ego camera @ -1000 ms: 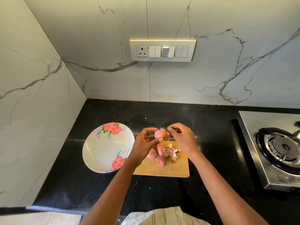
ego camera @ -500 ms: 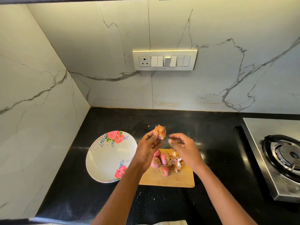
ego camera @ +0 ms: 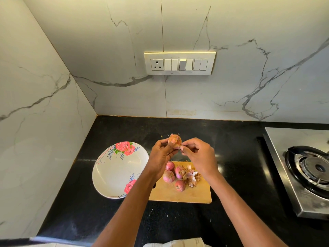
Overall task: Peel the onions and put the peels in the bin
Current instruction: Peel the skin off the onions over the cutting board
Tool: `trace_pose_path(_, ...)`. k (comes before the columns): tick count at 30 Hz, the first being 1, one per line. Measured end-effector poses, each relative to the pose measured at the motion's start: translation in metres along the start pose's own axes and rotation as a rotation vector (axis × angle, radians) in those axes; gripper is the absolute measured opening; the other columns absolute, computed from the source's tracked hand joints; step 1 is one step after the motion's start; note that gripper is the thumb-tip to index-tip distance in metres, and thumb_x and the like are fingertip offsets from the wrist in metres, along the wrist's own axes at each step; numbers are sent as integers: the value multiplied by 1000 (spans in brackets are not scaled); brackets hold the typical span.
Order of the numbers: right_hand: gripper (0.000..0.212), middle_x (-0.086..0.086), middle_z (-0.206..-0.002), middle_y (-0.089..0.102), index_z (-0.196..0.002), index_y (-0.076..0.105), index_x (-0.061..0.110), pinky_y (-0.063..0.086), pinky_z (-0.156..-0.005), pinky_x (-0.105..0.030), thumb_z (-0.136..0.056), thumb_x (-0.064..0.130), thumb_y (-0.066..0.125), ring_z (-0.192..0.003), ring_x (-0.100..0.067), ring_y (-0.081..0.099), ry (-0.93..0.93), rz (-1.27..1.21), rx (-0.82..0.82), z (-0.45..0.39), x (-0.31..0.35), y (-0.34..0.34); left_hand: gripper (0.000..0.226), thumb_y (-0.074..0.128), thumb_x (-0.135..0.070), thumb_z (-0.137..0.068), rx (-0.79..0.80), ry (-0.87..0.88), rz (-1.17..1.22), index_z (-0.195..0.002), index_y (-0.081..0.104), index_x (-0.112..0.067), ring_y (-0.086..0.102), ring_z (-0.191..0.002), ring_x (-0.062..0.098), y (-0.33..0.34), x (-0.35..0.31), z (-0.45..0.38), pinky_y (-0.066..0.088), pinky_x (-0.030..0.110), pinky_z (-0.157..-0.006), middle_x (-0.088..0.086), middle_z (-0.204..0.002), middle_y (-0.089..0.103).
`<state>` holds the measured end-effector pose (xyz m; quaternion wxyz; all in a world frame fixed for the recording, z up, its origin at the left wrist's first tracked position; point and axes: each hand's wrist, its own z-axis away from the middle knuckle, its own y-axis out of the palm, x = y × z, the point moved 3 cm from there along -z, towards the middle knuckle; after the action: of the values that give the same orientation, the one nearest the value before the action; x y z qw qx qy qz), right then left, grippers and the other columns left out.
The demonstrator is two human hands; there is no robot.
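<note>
Head view: left hand (ego camera: 162,154) grips a small onion (ego camera: 174,140) — light, firm, slippery; right hand (ego camera: 197,154) pinches its papery skin edge — brittle, likely tears.

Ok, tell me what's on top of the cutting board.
On the cutting board lie four onions and a heap of peels. The forearms cover its left edge and far right corner, so anything there is hidden.

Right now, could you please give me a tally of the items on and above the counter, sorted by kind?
Onions: 5, with 1 held up in the left hand, the right hand pinching at its skin, and 4 on the board
Peel heaps: 1
Cutting boards: 1
Plates: 1
Stove burners: 1
Total: 9
</note>
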<state>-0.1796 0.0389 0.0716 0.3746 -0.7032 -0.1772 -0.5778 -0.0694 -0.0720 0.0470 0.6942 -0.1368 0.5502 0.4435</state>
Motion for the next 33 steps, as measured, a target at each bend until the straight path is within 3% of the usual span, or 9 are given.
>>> trace_pose_path(8, 10, 13, -84, 73, -96, 73, 16, 54, -70, -10, -88, 13, 78, -80, 3, 70, -124, 182, -38, 3, 0, -1, 31, 66, -25, -95, -14, 19, -6, -122, 59, -12, 73, -106, 23, 1, 2, 4, 58, 28, -90, 11, -116, 72)
trace_pose_path(15, 20, 4, -99, 75, -106, 72, 18, 61, -82, -27, -88, 16, 79, -94, -10, 73, 114, -177, 16, 0, -4, 1, 27, 55, -18, -102, -14, -48, 221, -127, 62, -10, 70, -111, 26, -1, 2, 10, 57, 31, -94, 13, -121, 71)
trace_pose_path(22, 16, 10, -94, 75, -102, 72, 19, 59, -81, -22, -87, 17, 80, -89, -2, 71, 36, -23, -55, 5, -6, -1, 31, 53, -18, -103, 34, -67, 221, -132, 61, -8, 69, -116, 26, 1, 4, 14, 53, 35, -103, 12, -125, 71)
trace_pose_path(28, 16, 15, -93, 73, -105, 75, 18, 55, -77, -12, -89, 20, 77, -88, 3, 70, -130, 138, -89, 12, -1, 4, 29, 58, -22, -101, -7, -13, 129, -126, 64, -11, 72, -109, 20, 4, 2, 16, 58, 26, -89, 5, -117, 74)
trace_pose_path(33, 12, 16, -88, 73, -102, 77, 19, 55, -73, -11, -90, 18, 76, -84, 4, 69, -118, 171, -104, 10, -2, 3, 26, 58, -21, -100, -7, -6, 134, -124, 64, -12, 72, -109, 20, 5, 3, 18, 58, 26, -90, 4, -116, 75)
